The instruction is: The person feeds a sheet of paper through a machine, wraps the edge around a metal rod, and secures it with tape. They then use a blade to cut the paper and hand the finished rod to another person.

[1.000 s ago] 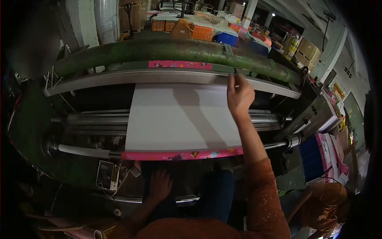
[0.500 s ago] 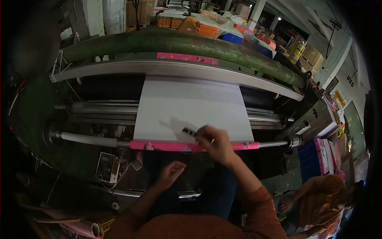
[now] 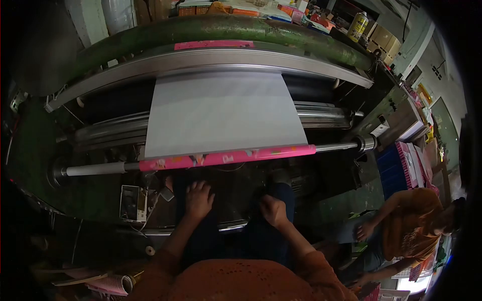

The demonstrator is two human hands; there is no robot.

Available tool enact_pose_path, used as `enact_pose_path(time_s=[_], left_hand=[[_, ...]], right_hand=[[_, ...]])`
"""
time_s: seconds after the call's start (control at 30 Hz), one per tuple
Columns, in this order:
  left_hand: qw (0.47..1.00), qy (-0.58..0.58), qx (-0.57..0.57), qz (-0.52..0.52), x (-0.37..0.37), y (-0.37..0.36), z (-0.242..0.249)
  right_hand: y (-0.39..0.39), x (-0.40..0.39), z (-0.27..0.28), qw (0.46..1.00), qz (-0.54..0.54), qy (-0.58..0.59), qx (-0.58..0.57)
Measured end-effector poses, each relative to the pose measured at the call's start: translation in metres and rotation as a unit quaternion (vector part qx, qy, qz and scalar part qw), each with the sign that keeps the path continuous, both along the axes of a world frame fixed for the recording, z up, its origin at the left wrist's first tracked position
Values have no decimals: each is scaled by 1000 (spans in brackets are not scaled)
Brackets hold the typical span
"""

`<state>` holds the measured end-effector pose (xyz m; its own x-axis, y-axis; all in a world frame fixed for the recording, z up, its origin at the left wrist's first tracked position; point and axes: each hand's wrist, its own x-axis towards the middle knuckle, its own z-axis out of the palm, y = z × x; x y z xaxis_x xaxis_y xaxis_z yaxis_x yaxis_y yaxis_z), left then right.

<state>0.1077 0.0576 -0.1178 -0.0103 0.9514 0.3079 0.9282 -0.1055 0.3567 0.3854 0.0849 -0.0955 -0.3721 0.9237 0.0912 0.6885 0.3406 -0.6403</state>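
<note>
A white sheet [image 3: 226,110] comes down from under a metal bar and meets a pink printed roll [image 3: 226,158] wound on a steel shaft. Below the roll, my left hand [image 3: 199,199] lies open over my left thigh, its fingers stretched out towards the roll. My right hand [image 3: 274,210] is closed over my right thigh. Whatever sits inside its fingers, if anything, is hidden. Both hands are apart from the sheet and the roll.
A green roller [image 3: 226,29] and a pale metal bar [image 3: 216,58] cross above the sheet. Left of my legs stands a small white-framed box [image 3: 133,203]. A co-worker in an orange shirt [image 3: 414,220] is at the right, near blue and pink stacked material [image 3: 394,168].
My right hand has dropped from over the roll to my thigh; the small dark object it held no longer shows. My left hand moved slightly left and opened. The view has shifted.
</note>
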Motion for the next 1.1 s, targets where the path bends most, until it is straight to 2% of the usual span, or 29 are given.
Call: enact_pose_path(time_s=[0.07, 0.17, 0.47, 0.7, 0.77, 0.8, 0.87, 0.93, 1.0, 1.07, 1.1], left_hand=[[1000, 25, -15, -8, -2, -1, -5], [998, 29, -49, -15, 4, 0, -2], [999, 37, -20, -28, 6, 0, -8], [999, 2, -25, -29, 5, 0, -8], [999, -8, -27, -19, 4, 0, -9], [999, -19, -11, -28, 4, 0, -11], [999, -30, 4, -23, 2, 2, -10], [994, -89, -48, -46, 0, 6, -3], [991, -113, -59, -51, 1, 7, -3], [986, -139, -68, -60, 1, 5, 4], [992, -102, 39, -69, 1, 1, 17]], right_hand=[[-2, 1, -2, 999, 7, -43, 13], [-2, 0, 0, 1000, -2, -18, 19], [-6, 1, -3, 997, 5, -49, 59], [0, -3, -4, 996, 19, -70, 44], [9, -3, 1, 995, 43, -63, -57], [16, -10, 13, 995, 56, -65, -59], [34, -36, 61, 988, 96, 42, -114], [48, -82, 130, 985, 137, 93, -49], [69, -128, 165, 968, 195, 159, 25], [98, -185, 192, 956, 250, 140, 68], [116, -212, 190, 954, 265, 106, 91]])
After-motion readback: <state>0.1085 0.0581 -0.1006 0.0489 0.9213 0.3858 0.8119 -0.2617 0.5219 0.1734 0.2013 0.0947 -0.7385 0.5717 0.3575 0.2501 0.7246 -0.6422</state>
